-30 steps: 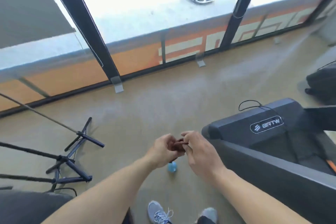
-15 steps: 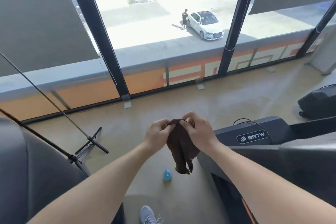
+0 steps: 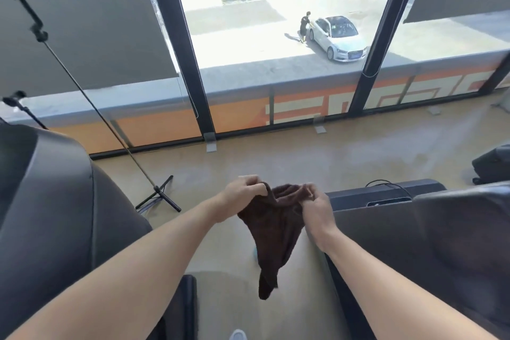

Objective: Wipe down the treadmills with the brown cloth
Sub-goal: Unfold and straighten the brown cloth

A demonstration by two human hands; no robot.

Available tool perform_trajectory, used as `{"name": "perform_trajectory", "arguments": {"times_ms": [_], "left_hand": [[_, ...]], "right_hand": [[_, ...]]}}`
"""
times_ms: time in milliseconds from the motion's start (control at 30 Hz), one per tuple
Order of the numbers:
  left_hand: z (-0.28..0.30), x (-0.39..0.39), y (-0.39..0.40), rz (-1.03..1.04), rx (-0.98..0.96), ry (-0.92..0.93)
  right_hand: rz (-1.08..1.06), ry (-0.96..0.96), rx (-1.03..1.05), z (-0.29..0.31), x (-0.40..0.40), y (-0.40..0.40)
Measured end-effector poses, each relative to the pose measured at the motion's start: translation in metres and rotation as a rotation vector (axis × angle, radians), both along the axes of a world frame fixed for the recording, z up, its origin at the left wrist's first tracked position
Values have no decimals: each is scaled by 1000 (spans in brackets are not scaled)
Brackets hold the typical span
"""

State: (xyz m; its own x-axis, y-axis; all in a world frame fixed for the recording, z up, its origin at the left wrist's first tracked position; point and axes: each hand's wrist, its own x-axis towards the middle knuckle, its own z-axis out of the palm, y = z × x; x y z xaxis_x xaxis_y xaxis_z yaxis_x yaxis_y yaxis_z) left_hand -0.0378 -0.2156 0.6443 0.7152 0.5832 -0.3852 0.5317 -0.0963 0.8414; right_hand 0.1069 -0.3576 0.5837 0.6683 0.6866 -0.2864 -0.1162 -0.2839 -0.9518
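A brown cloth point(image 3: 276, 229) hangs in the air in front of me, its lower end drooping to a point. My left hand point(image 3: 244, 192) grips its top left corner and my right hand point(image 3: 314, 201) pinches its top right edge, so the top is spread between them. A dark grey treadmill point(image 3: 430, 234) stands at my right, its front hood just behind my right hand. Another dark treadmill part point(image 3: 49, 201) rises at my left.
A thin tripod stand point(image 3: 157, 193) leans on the tan floor left of my hands. A small blue object point(image 3: 255, 252) peeks out behind the cloth on the floor. Tall windows point(image 3: 276, 36) with black frames run along the far wall. A black bag point(image 3: 494, 165) lies at far right.
The view has tilted upward. My hands have drawn apart, and the cloth, bunched between them a second ago, now hangs unfolded and wider.
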Motion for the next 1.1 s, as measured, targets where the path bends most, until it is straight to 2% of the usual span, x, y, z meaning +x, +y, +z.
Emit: {"name": "perform_trajectory", "arguments": {"times_ms": [67, 133, 233, 300, 367, 467, 567, 700, 800, 1000, 1100], "left_hand": [[-7, -12, -2, -184, -75, 92], [-15, -17, -5, -286, 13, 126], [-31, -16, -4, -149, 163, 42], [-35, -18, 1, -61, 79, -54], [-41, -18, 4, -74, -58, -130], [-37, -14, 8, -24, -62, -195], [-15, -9, 16, 130, 1, -262], [11, 0, 11, 59, 219, -305], [35, 9, 8, 59, 261, -391], [126, 14, 26, 248, 250, -557], [156, 8, 44, 277, 366, -589]], "right_hand": [[24, -78, -4, 13, -10, 5], [89, -157, -24, 25, -19, 13], [128, -263, -30, 37, -26, 25], [128, -280, -41, 38, -29, 28], [120, -266, -51, 40, -29, 29], [115, -189, -18, 47, -25, 26], [146, -47, -10, 52, -20, 14], [283, 59, -68, 34, -23, -1], [383, 50, -152, 16, -32, -6], [453, 69, -295, -40, -43, -26], [477, 28, -328, -52, -50, -27]]}}
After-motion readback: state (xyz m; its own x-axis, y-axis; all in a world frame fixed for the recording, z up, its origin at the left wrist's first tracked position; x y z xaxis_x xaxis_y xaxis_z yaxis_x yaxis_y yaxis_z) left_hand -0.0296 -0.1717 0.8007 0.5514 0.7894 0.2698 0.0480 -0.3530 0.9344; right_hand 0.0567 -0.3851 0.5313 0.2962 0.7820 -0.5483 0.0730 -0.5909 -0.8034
